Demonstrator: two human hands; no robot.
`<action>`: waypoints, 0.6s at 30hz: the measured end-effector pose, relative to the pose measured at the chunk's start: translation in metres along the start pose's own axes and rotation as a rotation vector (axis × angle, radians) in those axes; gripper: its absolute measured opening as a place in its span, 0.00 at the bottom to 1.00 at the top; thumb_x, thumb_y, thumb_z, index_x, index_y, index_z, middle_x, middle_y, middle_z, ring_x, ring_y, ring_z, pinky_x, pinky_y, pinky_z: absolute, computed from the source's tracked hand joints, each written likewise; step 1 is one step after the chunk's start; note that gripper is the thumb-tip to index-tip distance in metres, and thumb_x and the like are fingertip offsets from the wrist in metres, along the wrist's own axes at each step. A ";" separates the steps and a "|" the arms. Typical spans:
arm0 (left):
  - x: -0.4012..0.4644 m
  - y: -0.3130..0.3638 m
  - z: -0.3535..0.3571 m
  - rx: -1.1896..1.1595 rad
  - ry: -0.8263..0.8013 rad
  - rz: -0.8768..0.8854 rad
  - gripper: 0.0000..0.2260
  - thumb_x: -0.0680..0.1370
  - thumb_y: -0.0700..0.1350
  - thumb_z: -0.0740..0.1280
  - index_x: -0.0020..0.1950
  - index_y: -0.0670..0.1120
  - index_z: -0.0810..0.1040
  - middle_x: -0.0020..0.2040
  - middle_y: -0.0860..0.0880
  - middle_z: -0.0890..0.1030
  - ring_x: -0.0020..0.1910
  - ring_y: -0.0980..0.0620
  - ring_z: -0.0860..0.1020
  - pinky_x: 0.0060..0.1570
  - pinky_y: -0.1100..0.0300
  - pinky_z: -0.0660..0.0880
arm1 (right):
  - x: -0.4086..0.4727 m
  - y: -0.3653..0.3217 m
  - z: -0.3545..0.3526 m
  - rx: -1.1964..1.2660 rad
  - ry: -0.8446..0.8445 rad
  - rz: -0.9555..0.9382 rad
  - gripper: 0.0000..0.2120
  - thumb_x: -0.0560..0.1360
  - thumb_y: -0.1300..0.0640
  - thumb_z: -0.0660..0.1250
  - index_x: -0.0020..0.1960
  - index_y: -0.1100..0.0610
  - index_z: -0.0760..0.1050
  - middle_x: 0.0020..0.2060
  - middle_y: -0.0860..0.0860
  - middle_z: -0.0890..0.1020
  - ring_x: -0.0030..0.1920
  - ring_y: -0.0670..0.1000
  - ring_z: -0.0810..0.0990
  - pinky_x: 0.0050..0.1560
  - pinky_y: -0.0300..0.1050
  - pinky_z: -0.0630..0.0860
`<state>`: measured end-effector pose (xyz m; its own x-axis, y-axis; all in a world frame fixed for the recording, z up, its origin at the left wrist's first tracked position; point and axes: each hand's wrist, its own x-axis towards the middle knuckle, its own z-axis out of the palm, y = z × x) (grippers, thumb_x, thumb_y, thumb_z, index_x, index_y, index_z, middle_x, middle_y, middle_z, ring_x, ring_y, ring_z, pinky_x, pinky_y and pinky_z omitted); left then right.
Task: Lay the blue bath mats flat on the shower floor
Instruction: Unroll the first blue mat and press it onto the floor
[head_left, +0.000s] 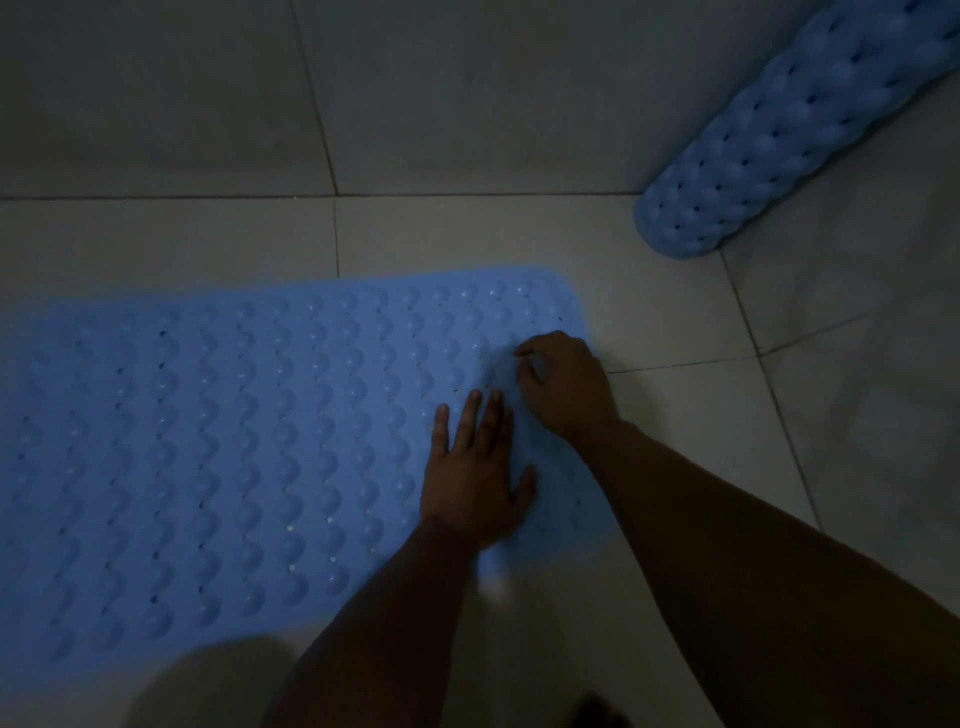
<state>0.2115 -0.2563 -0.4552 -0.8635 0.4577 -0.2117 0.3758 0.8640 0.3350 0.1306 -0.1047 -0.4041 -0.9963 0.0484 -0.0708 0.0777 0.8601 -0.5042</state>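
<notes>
One blue bath mat (218, 441) lies unrolled and flat on the tiled floor (467, 234), its surface rows of rounded bumps with small holes. A second rolled mat (795, 130) leans at two o'clock. The left hand (475, 478) presses the flat mat, fingers straight — the right hand (566, 384) rests at its three-o'clock edge, fingers curled; whether they pinch it I cannot tell.

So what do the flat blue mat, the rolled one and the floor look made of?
Flat mat: looks like soft rubber or PVC, matte, with moulded bumps and small drain holes. Rolled mat: apparently the same material, since it curls into a tight roll. Floor: probably glazed ceramic tile, pale and smooth, with dark grout lines. Dim light leaves the finish uncertain.
</notes>
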 end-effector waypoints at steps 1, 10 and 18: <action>0.006 0.003 -0.010 -0.007 -0.058 -0.021 0.35 0.81 0.63 0.51 0.83 0.43 0.57 0.84 0.44 0.52 0.83 0.43 0.46 0.78 0.36 0.45 | 0.004 -0.002 -0.008 -0.016 -0.041 0.031 0.17 0.73 0.46 0.60 0.54 0.52 0.82 0.51 0.54 0.83 0.54 0.60 0.81 0.54 0.59 0.79; 0.033 -0.027 -0.064 -0.027 0.201 -0.138 0.19 0.76 0.52 0.63 0.64 0.47 0.80 0.64 0.46 0.81 0.70 0.42 0.73 0.65 0.45 0.70 | -0.061 0.025 0.020 -0.314 -0.140 -0.135 0.31 0.80 0.42 0.51 0.75 0.60 0.68 0.74 0.61 0.70 0.75 0.62 0.67 0.73 0.60 0.66; 0.030 -0.046 -0.047 -0.025 0.303 -0.087 0.22 0.76 0.52 0.57 0.67 0.48 0.78 0.71 0.46 0.76 0.77 0.39 0.65 0.68 0.43 0.68 | -0.083 0.023 0.066 -0.394 -0.095 -0.114 0.38 0.81 0.35 0.47 0.82 0.58 0.50 0.82 0.55 0.50 0.82 0.54 0.44 0.79 0.64 0.48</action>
<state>0.1528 -0.2919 -0.4338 -0.9545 0.2955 0.0414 0.2908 0.8903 0.3505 0.2175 -0.1221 -0.4665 -0.9885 -0.0897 -0.1219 -0.0715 0.9866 -0.1467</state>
